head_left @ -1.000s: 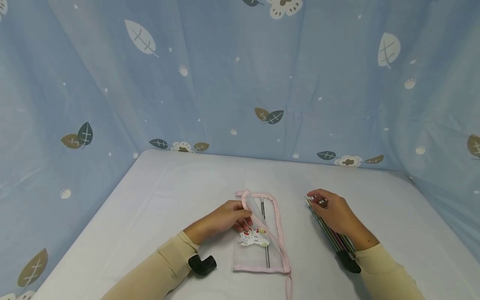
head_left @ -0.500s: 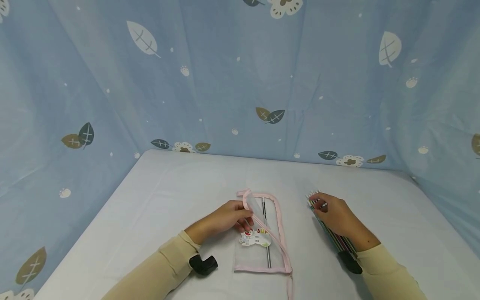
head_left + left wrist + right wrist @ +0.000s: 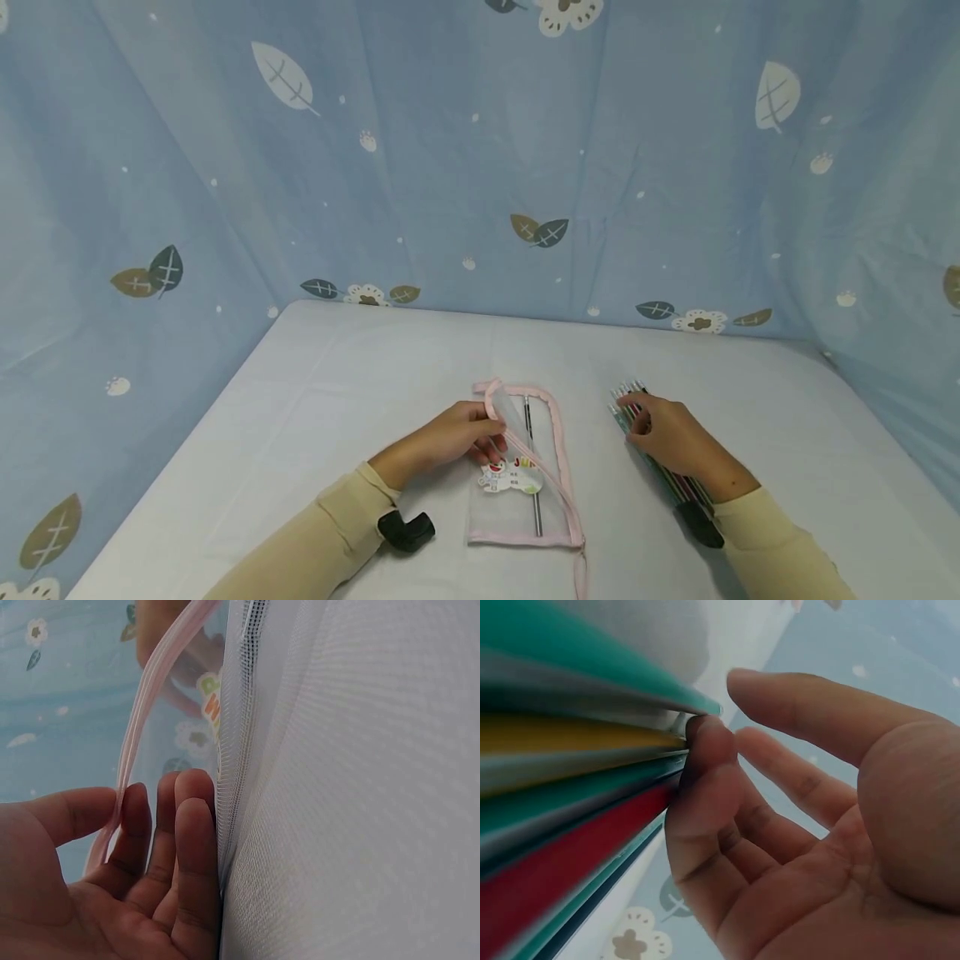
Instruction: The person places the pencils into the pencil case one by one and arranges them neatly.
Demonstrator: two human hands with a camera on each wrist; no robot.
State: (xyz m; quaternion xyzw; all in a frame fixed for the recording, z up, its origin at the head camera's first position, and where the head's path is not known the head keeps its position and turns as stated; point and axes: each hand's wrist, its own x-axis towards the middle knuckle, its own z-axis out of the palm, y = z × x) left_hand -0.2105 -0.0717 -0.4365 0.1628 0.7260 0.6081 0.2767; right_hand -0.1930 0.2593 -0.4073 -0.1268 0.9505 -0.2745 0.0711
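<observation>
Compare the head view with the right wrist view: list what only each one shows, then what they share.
Only the head view: the left hand pinching the pink-edged pouch, the printed label, the single pencil inside, and both sleeves.

Only the right wrist view: the palm of the right hand and the inner side of its curled fingers.

Both: that hand at the bundle of pencils, and the blue patterned cloth.

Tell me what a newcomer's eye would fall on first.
Probably the translucent, pink-trimmed pouch on the white table, its edge pinched by the left hand, one slender dark stick showing through. Next, the bundle of thin multicoloured sticks to its right, partly under the right hand.
</observation>
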